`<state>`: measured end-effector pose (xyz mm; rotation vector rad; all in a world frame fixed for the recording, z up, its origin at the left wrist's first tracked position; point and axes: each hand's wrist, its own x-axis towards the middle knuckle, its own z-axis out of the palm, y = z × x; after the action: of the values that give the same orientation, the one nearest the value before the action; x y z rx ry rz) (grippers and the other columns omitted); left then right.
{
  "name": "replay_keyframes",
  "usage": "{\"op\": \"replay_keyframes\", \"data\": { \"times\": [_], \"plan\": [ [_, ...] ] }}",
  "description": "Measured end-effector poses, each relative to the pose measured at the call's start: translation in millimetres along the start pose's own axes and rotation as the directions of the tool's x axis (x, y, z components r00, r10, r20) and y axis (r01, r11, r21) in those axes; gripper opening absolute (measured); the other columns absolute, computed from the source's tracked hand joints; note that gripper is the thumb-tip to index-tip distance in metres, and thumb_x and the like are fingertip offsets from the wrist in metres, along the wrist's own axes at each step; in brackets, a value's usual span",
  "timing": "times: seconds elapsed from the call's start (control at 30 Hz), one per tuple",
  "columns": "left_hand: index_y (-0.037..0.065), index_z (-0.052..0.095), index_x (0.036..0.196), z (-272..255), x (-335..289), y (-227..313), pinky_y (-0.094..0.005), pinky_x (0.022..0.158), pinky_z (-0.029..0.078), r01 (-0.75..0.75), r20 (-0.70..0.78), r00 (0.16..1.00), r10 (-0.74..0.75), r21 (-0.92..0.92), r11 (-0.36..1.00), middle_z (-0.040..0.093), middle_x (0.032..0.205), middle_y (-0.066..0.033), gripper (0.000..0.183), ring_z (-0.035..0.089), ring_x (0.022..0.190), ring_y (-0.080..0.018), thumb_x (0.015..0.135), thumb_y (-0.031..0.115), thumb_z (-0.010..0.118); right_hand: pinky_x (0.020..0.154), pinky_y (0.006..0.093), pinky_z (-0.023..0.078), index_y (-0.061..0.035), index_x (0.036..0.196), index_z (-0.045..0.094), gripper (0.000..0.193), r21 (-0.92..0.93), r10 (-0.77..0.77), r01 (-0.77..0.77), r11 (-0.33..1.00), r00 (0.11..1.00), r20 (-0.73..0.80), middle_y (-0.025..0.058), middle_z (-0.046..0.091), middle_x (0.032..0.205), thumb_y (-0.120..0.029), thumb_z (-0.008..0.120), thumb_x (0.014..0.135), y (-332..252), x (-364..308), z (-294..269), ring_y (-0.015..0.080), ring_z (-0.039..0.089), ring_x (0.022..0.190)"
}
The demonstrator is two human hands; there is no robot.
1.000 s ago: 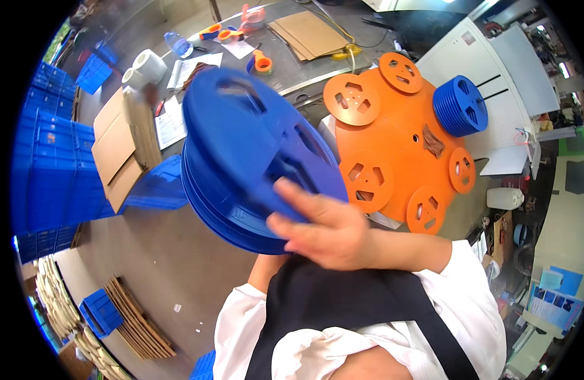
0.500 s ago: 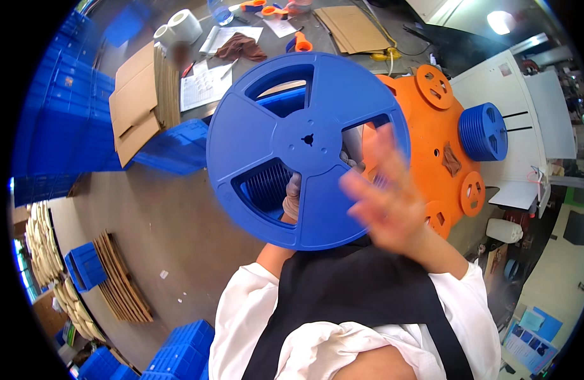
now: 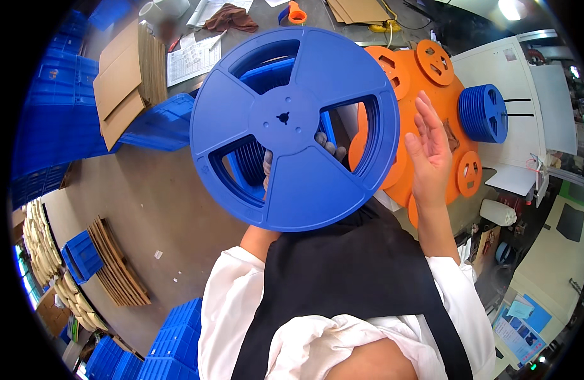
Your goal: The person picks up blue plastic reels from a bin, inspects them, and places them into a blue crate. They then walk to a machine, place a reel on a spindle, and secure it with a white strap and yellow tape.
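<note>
A large blue plastic reel (image 3: 295,196) with three cut-out windows is held up in front of my chest, tilted toward me. Through its windows show more layered blue edges, apparently further reels behind it. My left hand (image 3: 266,166), in a greyish glove, grips it from beneath and behind. Its gloved fingertips show in the lower left and right windows; the palm is hidden. My right hand (image 3: 433,149) is bare, raised just right of the reel's rim, with fingers stretched out and nothing in it. It touches no reel.
An orange round rack (image 3: 425,114) with orange discs stands at right. Beyond it, a stack of blue reels (image 3: 482,113) sits on rods by a white panel. Folded cardboard (image 3: 127,88) rests on a blue crate at left. The workbench holds papers (image 3: 194,62), a brown cloth (image 3: 232,18) and an orange tape dispenser (image 3: 296,12).
My right hand has moved away from the reel's right side, out to the right, and its fingers now point up. The reel sits slightly further left and higher in view.
</note>
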<state>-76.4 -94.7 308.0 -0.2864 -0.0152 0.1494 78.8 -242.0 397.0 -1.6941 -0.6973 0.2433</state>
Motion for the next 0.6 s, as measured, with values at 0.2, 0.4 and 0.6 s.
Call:
{"op": "replay_keyframes", "data": {
  "times": [0.2,0.4,0.6],
  "plan": [
    [0.002,0.047,0.133,-10.6,-4.6,0.0,-0.0405,0.112,0.035,-0.03,0.002,1.0,0.031,0.248,0.968,0.057,0.123,-0.0125,0.066,0.055,0.118,-0.0265,0.09,0.052,0.057,0.115,0.0475,0.022,-0.0123,0.133,0.056,0.051,-0.507,-0.255,0.417,0.754,0.898,0.359,0.0106,0.043,0.148,-0.022,0.07,0.084,-7.8,12.8,14.6,0.0336,0.03,0.142],
    [0.003,0.047,0.133,-18.5,-15.5,-5.9,-0.0394,0.11,0.038,0.014,-0.018,1.0,-0.008,0.333,0.943,0.058,0.124,-0.0122,0.064,0.056,0.117,-0.0256,0.09,0.049,0.058,0.114,0.0638,0.007,-0.0185,0.113,0.065,0.04,-0.5,-0.192,0.578,0.645,0.756,0.626,0.0045,0.047,0.144,-0.046,0.066,0.084,13.4,57.0,53.5,0.035,0.016,0.146],
    [0.003,0.048,0.133,-15.2,-18.1,-19.0,-0.0384,0.107,0.04,0.078,-0.036,0.997,-0.07,0.343,0.936,0.058,0.124,-0.012,0.062,0.056,0.117,-0.0246,0.09,0.046,0.06,0.114,0.0633,0.0,-0.0143,0.09,0.065,0.027,-0.441,-0.014,0.445,0.779,0.716,0.698,-0.0022,0.064,0.1,-0.041,0.065,0.087,24.8,67.6,47.9,0.0242,0.034,0.14]
  ]
}}
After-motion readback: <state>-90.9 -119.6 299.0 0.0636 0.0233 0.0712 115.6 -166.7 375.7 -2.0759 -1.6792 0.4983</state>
